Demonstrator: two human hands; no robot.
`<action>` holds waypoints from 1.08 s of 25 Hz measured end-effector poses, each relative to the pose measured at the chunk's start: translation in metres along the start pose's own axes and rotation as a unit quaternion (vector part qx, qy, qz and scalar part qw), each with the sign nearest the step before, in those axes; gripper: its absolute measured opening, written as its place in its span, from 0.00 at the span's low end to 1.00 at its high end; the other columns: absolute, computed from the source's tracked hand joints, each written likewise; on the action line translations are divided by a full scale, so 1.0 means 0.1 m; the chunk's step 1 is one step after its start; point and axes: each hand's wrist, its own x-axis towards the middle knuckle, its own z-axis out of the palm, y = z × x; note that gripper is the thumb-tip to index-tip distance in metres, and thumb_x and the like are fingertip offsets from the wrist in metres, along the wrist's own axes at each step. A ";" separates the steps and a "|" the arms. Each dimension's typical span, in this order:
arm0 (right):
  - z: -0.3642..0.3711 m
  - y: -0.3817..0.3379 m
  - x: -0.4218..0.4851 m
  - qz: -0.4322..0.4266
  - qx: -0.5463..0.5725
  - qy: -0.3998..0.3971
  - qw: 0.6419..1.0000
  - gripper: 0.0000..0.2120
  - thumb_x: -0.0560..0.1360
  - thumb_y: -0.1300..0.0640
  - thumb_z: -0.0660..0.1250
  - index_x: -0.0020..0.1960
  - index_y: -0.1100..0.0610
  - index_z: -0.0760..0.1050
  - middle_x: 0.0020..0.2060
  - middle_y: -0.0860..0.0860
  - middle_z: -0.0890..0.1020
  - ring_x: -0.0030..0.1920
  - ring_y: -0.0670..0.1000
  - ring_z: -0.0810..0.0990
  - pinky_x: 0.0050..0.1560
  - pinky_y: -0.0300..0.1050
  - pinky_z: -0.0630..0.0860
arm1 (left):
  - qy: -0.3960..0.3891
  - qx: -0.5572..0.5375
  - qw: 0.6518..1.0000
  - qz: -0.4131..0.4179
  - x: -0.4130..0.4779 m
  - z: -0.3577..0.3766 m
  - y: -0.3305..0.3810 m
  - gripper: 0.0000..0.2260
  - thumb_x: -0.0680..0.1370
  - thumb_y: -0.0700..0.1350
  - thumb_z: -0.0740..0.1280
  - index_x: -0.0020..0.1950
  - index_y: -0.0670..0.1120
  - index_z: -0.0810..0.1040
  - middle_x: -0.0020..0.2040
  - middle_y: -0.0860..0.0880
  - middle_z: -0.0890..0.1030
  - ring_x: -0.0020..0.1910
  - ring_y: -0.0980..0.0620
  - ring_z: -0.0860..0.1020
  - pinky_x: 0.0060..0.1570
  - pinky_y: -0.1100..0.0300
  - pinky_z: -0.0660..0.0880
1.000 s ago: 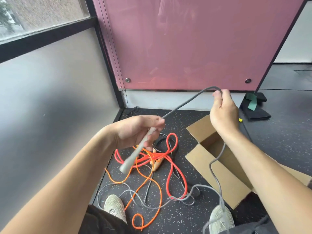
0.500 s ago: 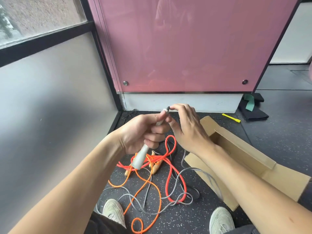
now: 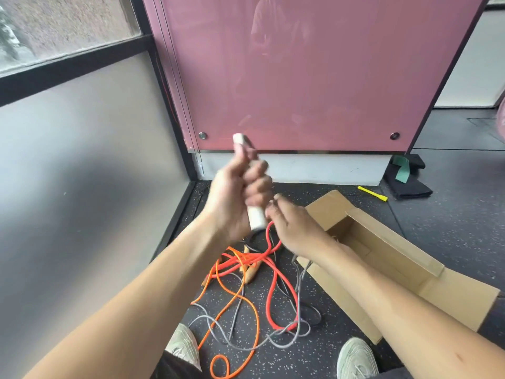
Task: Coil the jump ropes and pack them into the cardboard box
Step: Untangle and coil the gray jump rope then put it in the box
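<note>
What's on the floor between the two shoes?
In the head view, loops of the gray rope and orange rope lie on the floor between the left shoe and right shoe.

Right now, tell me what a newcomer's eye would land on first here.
The left hand, up at centre frame, grips a pale rope handle, with the right hand close beside it. Below them a tangle of orange, red and grey jump ropes sprawls on the dark speckled floor. An open cardboard box lies to the right.
</note>
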 end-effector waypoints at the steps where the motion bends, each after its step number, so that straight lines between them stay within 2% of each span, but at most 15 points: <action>1: 0.09 -0.05 -0.05 -0.015 0.002 -0.048 0.999 0.15 0.85 0.47 0.51 0.47 0.54 0.69 0.31 0.47 0.76 0.34 0.51 0.77 0.38 0.51 0.70 | 0.016 -0.026 0.996 0.085 0.05 -0.05 0.10 0.16 0.85 0.55 0.53 0.39 0.50 0.63 0.30 0.55 0.52 0.24 0.58 0.51 0.16 0.68 0.57; 2: 0.17 -0.10 -0.08 -0.032 0.016 -0.077 0.996 0.15 0.85 0.47 0.52 0.46 0.53 0.69 0.30 0.47 0.77 0.33 0.51 0.76 0.38 0.52 0.71 | 0.043 -0.029 0.985 0.164 0.09 -0.12 0.22 0.18 0.86 0.57 0.51 0.39 0.50 0.63 0.30 0.55 0.53 0.25 0.58 0.51 0.18 0.67 0.58; 4: 0.22 -0.17 -0.09 -0.052 0.040 -0.102 0.993 0.15 0.85 0.47 0.54 0.44 0.54 0.70 0.28 0.45 0.77 0.29 0.45 0.74 0.36 0.44 0.70 | 0.102 0.008 0.955 0.280 0.13 -0.27 0.45 0.17 0.86 0.57 0.50 0.41 0.50 0.62 0.29 0.54 0.57 0.25 0.56 0.55 0.26 0.63 0.62; 6: 0.17 -0.22 -0.09 -0.077 0.014 -0.114 0.990 0.15 0.84 0.47 0.57 0.44 0.53 0.73 0.27 0.47 0.77 0.28 0.47 0.74 0.34 0.46 0.70 | 0.135 0.081 0.932 0.328 0.13 -0.43 0.62 0.14 0.87 0.54 0.51 0.44 0.50 0.62 0.31 0.53 0.61 0.27 0.54 0.61 0.33 0.61 0.65; 7: 0.11 -0.22 -0.09 -0.112 -0.022 -0.085 0.990 0.16 0.83 0.45 0.58 0.43 0.53 0.74 0.26 0.48 0.77 0.27 0.50 0.74 0.32 0.48 0.71 | 0.149 0.173 0.917 0.327 0.11 -0.49 0.67 0.12 0.87 0.52 0.52 0.45 0.50 0.63 0.31 0.53 0.63 0.27 0.54 0.63 0.33 0.60 0.66; 9: -0.09 -0.17 -0.04 -0.202 -0.085 0.058 0.974 0.19 0.81 0.45 0.62 0.35 0.52 0.74 0.22 0.45 0.71 0.22 0.49 0.69 0.25 0.43 0.66 | 0.184 0.452 0.842 0.231 0.05 -0.62 0.62 0.11 0.87 0.49 0.53 0.44 0.51 0.64 0.31 0.53 0.66 0.26 0.54 0.65 0.30 0.59 0.66; 11: -0.32 -0.14 0.02 -0.244 -0.134 0.198 0.940 0.24 0.81 0.46 0.64 0.28 0.50 0.64 0.21 0.44 0.62 0.21 0.49 0.62 0.26 0.41 0.57 | 0.151 0.668 0.728 0.013 -0.04 -0.66 0.37 0.15 0.86 0.56 0.52 0.42 0.52 0.66 0.32 0.53 0.68 0.27 0.56 0.67 0.31 0.60 0.67; 12: -0.41 -0.11 0.04 -0.242 -0.146 0.251 0.926 0.26 0.81 0.48 0.65 0.27 0.50 0.60 0.21 0.45 0.59 0.22 0.50 0.60 0.27 0.41 0.55 | 0.105 0.706 0.694 -0.092 -0.08 -0.60 0.21 0.20 0.84 0.62 0.50 0.42 0.51 0.68 0.31 0.53 0.68 0.26 0.55 0.66 0.30 0.61 0.66; 13: -0.47 -0.08 0.06 -0.228 -0.148 0.288 0.918 0.28 0.81 0.48 0.64 0.27 0.50 0.57 0.21 0.46 0.58 0.22 0.53 0.59 0.28 0.42 0.54 | 0.053 0.692 0.699 -0.171 -0.11 -0.50 0.08 0.24 0.82 0.65 0.47 0.41 0.49 0.68 0.29 0.52 0.66 0.24 0.54 0.64 0.28 0.62 0.64; 15: -0.56 -0.02 0.12 -0.148 -0.137 0.335 0.920 0.30 0.82 0.46 0.61 0.26 0.53 0.53 0.21 0.49 0.55 0.23 0.57 0.59 0.27 0.47 0.54 | -0.020 0.561 0.792 -0.239 -0.15 -0.28 -0.07 0.27 0.81 0.67 0.44 0.39 0.47 0.67 0.27 0.52 0.60 0.23 0.54 0.57 0.24 0.64 0.58; 17: -0.58 0.08 0.17 -0.039 -0.099 0.343 0.933 0.33 0.83 0.43 0.58 0.25 0.57 0.53 0.20 0.51 0.56 0.25 0.58 0.59 0.28 0.51 0.57 | -0.062 0.420 0.875 -0.232 -0.17 -0.12 -0.08 0.24 0.80 0.65 0.48 0.38 0.48 0.66 0.27 0.52 0.57 0.22 0.55 0.55 0.22 0.64 0.54; 19: -0.52 0.12 0.23 0.043 -0.046 0.293 0.954 0.35 0.84 0.41 0.55 0.24 0.61 0.62 0.18 0.51 0.63 0.24 0.56 0.64 0.31 0.52 0.58 | -0.090 0.274 0.936 -0.202 -0.18 -0.05 -0.05 0.19 0.81 0.60 0.53 0.39 0.49 0.68 0.28 0.53 0.55 0.22 0.56 0.53 0.21 0.64 0.54; 21: -0.32 0.06 0.22 0.093 -0.025 0.158 0.983 0.36 0.84 0.39 0.50 0.28 0.62 0.72 0.22 0.54 0.73 0.24 0.50 0.70 0.33 0.51 0.61 | -0.065 0.152 0.982 -0.096 -0.12 -0.05 -0.02 0.13 0.83 0.54 0.54 0.43 0.50 0.68 0.29 0.54 0.57 0.23 0.57 0.54 0.22 0.65 0.58; 24: 0.00 -0.11 0.06 0.063 0.012 -0.028 0.998 0.29 0.85 0.41 0.49 0.30 0.55 0.68 0.25 0.50 0.72 0.27 0.50 0.69 0.32 0.48 0.61 | 0.058 0.073 0.986 0.137 0.06 -0.13 0.14 0.11 0.86 0.49 0.53 0.44 0.50 0.67 0.30 0.54 0.60 0.24 0.57 0.59 0.28 0.65 0.65; 27: 0.11 -0.32 -0.02 0.020 0.041 -0.070 0.996 0.25 0.83 0.43 0.57 0.33 0.57 0.68 0.27 0.51 0.71 0.32 0.51 0.68 0.32 0.42 0.63 | 0.181 0.113 0.932 0.292 0.19 -0.32 0.33 0.12 0.87 0.48 0.53 0.45 0.49 0.65 0.31 0.52 0.63 0.29 0.54 0.63 0.37 0.60 0.70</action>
